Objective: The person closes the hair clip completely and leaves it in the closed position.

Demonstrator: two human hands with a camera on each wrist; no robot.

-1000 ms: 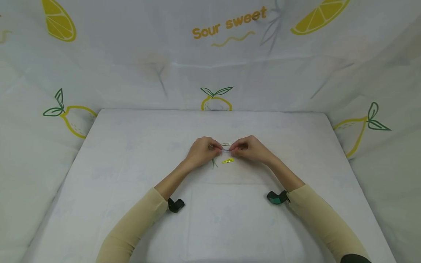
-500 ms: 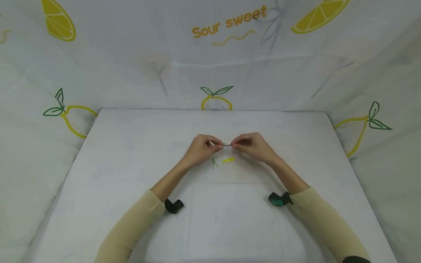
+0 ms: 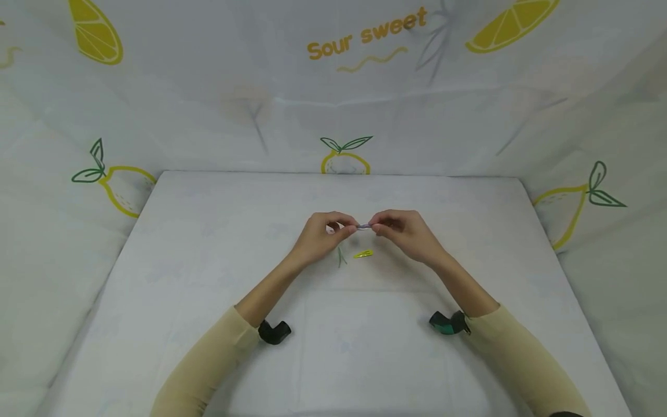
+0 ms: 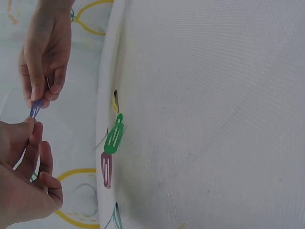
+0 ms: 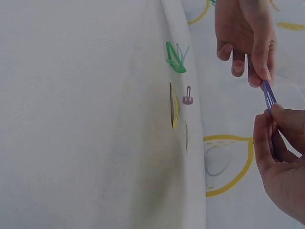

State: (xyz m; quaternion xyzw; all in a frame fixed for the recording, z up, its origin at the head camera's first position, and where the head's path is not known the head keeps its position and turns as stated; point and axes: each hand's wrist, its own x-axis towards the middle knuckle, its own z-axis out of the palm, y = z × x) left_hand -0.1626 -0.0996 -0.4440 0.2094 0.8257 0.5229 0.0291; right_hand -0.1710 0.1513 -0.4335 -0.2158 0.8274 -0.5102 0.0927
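Note:
A blue-purple snap hair clip [image 3: 363,226] is stretched between my two hands above the table. My left hand [image 3: 324,236] pinches one end between thumb and fingertips. My right hand [image 3: 403,233] pinches the other end; the left wrist view shows the clip [image 4: 35,109] with slots along its body. Below them on the table lie a yellow snap hair clip [image 3: 363,253] and a thin green clip [image 3: 341,256]. Both wrist views also show a green snap hair clip [image 4: 113,137] and a mauve one [image 5: 188,96], seen at a low angle.
The white cloth-covered table [image 3: 365,347] has its far edge beyond the hands. A white curtain [image 3: 208,87] printed with lemons surrounds it on three sides. Black wrist devices [image 3: 275,332] sit below each forearm, close over the table.
Both hands have moved slightly up and away from the body, with the blue-purple hair clip between them. The yellow clip on the table has stayed in place.

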